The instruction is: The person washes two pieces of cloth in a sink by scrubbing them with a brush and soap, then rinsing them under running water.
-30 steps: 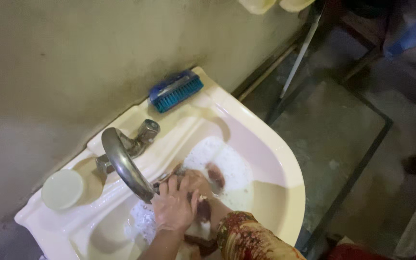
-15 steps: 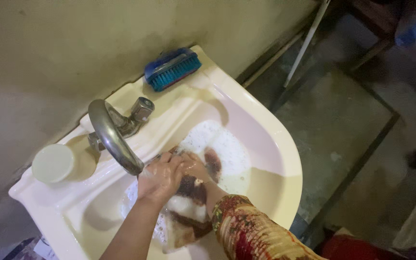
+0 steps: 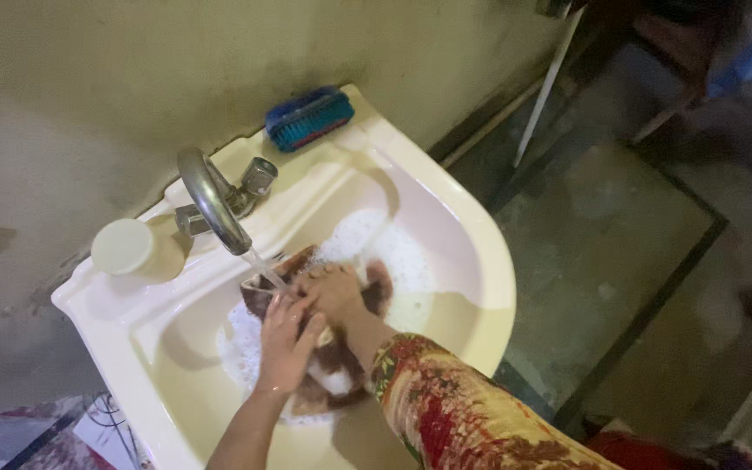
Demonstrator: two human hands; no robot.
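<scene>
Both my hands press a wet brown and white cloth (image 3: 328,383) in the soapy basin of a cream sink (image 3: 472,235). My left hand (image 3: 282,341) lies flat on the cloth with fingers spread, bare forearm below it. My right hand (image 3: 334,292) grips the cloth's upper part; its arm wears a red and yellow patterned sleeve. A thin stream of water runs from the curved metal tap (image 3: 211,198) onto the cloth beside my hands. White foam (image 3: 393,252) floats around the cloth.
A blue scrubbing brush (image 3: 308,117) lies on the sink's back rim by the wall. A round white soap bar (image 3: 122,246) sits on the rim left of the tap. Dark concrete floor and a white pole (image 3: 550,83) lie to the right.
The view shifted, so the sink sits more to the right. My left hand opened flat and slid down over the cloth. More of the cloth's top edge shows under the water stream.
</scene>
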